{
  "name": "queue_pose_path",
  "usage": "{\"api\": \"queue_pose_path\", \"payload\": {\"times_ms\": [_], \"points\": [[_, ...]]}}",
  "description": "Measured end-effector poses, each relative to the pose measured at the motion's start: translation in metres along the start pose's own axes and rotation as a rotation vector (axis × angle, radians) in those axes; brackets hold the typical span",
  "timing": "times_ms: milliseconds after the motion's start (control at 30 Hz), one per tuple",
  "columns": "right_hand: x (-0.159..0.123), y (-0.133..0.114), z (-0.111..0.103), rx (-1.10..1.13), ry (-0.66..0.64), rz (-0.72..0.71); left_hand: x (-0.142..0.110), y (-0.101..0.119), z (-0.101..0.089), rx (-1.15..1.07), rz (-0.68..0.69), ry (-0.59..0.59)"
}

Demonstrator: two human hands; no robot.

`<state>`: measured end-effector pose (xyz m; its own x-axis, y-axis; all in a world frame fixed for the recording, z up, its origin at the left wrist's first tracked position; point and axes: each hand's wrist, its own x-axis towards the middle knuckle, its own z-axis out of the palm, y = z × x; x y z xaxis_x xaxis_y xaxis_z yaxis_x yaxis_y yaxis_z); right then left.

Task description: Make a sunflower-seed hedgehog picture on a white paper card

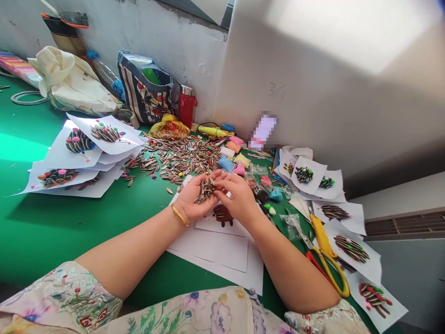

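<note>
1. At the centre of the frame, a small heap of striped sunflower seeds is held in the cupped, upturned left hand, whose wrist is ringed by a gold bangle.
2. The right hand is laid against the left, its fingertips pinched narrowly at the edge of the seeds.
3. Just below both hands, a white sheet with a dark brown hedgehog body is seen on the green desk.
4. Above the hands, a loose seed pile is spread over the desk.
5. At the left of the frame, finished seed pictures are stacked.
6. At the lower right, yellow-handled scissors are laid among more finished pictures.
7. At the upper centre, a red flask is stood by the wall, beside a striped bag.
</note>
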<state>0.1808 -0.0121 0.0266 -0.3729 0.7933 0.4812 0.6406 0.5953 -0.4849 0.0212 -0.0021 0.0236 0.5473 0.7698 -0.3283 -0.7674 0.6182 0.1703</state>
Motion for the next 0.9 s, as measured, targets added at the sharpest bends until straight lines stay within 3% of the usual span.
{"api": "queue_pose_path", "payload": {"times_ms": [167, 333, 567, 900], "points": [[0.0, -0.002, -0.002, 0.028, 0.025, 0.015, -0.001, 0.0, -0.001, 0.005, -0.024, 0.001], [-0.001, 0.003, -0.021, 0.087, 0.05, 0.109, -0.002, 0.004, -0.001, 0.035, 0.025, 0.0], [-0.007, 0.017, -0.027, 0.065, -0.389, 0.184, 0.008, 0.011, -0.01, 0.039, 0.134, 0.039], [-0.006, 0.008, -0.012, -0.05, -0.516, 0.062, 0.006, 0.011, -0.007, 0.04, 0.145, 0.072]]}}
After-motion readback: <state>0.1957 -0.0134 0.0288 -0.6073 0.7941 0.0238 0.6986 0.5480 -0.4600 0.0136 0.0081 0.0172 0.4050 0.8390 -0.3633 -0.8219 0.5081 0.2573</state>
